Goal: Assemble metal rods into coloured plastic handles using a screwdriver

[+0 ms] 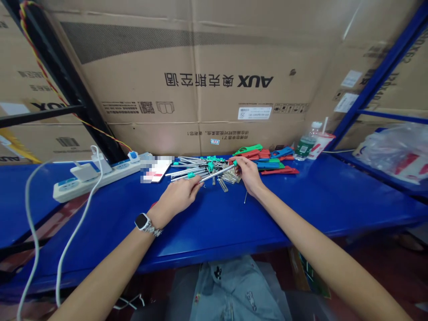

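A slim metal rod with a green plastic end slants up to the right between my two hands. My left hand, with a watch on its wrist, pinches the rod's lower left end. At the other end, the fingers of my right hand close around the green piece. Behind and beneath lies a pile of similar metal rods with green plastic parts. Clear plastic pieces are scattered at its front. A thin metal tip shows just below my right hand; what it belongs to is hidden.
Red, green and blue plastic pieces are heaped right of the pile. A bottle and a cup stand behind them. On the left are a white card-like item and a power strip with cables. Cardboard backs the blue table.
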Demonstrator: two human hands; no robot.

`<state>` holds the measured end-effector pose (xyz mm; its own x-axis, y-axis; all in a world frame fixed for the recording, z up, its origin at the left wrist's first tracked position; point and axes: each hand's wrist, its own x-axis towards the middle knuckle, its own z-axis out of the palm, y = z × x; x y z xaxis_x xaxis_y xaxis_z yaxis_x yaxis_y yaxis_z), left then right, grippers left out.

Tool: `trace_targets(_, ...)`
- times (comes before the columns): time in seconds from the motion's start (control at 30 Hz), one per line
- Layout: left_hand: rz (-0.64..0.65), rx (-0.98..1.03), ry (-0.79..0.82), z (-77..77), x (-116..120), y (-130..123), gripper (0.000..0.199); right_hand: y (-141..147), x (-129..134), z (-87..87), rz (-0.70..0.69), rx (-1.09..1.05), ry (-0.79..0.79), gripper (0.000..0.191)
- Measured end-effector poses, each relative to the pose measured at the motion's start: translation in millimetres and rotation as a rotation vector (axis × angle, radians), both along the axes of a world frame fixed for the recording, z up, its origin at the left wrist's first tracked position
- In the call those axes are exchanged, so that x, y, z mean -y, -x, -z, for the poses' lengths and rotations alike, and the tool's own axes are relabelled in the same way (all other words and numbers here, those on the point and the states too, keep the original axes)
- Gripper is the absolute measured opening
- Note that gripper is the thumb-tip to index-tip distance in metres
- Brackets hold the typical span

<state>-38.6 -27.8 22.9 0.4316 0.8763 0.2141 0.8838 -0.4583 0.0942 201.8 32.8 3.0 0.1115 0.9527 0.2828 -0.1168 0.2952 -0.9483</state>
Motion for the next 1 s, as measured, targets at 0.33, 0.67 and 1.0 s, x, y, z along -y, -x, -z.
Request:
trace_targets(0.33, -0.007, 0.064, -0.034, 0.8, 1, -2, 0.033, 4, 5, -0.6, -0.077, -0.027, 0.0, 0.04)
trace_targets(0.67, 0.009, 0.06, -0.025, -1.7, 6, -14, 0.03, 18, 16, -2.5, -0.295, -0.084, 0.098, 0.043)
trace_targets(1.0, -0.025, 0.242, 0.011, 0.4, 4, -28, 0.052, 51, 33, -0.6, -0.323, 0.04, 0.019, 0.038)
